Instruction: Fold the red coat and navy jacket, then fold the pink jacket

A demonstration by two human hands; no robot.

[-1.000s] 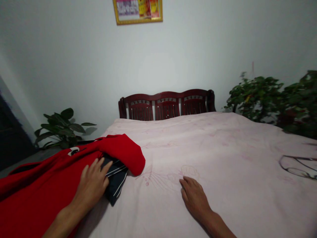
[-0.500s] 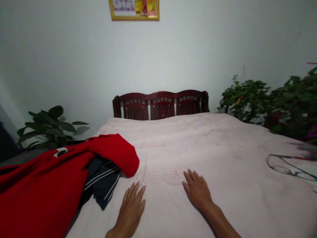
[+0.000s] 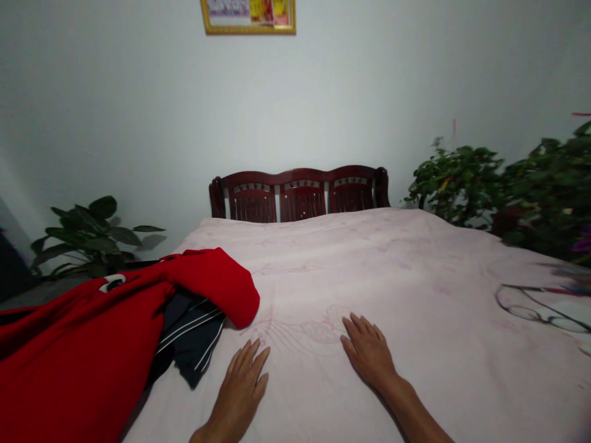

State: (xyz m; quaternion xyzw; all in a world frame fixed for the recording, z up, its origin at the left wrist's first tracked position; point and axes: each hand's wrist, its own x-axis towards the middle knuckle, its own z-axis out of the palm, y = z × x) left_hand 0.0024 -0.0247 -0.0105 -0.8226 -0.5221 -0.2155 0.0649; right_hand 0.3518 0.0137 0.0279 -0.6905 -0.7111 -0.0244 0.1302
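Flat on a pale pink bedsheet lies my left hand, its fingers stretched out and holding nothing. My right hand also rests palm down on the sheet, fingers a little apart, beside a faint flower pattern. To the left of my left hand is a dark navy garment with white stripes. A red garment partly covers it and spreads to the left edge of the view. Neither hand touches the clothes.
Eyeglasses lie on the sheet at the right. A dark red wooden headboard stands against the wall at the far end. Leafy plants flank the bed, one left and others right. A gold-framed picture hangs above.
My left hand has shifted very slightly left and down. The view has tilted a touch; my right hand and the clothes stay where they were.
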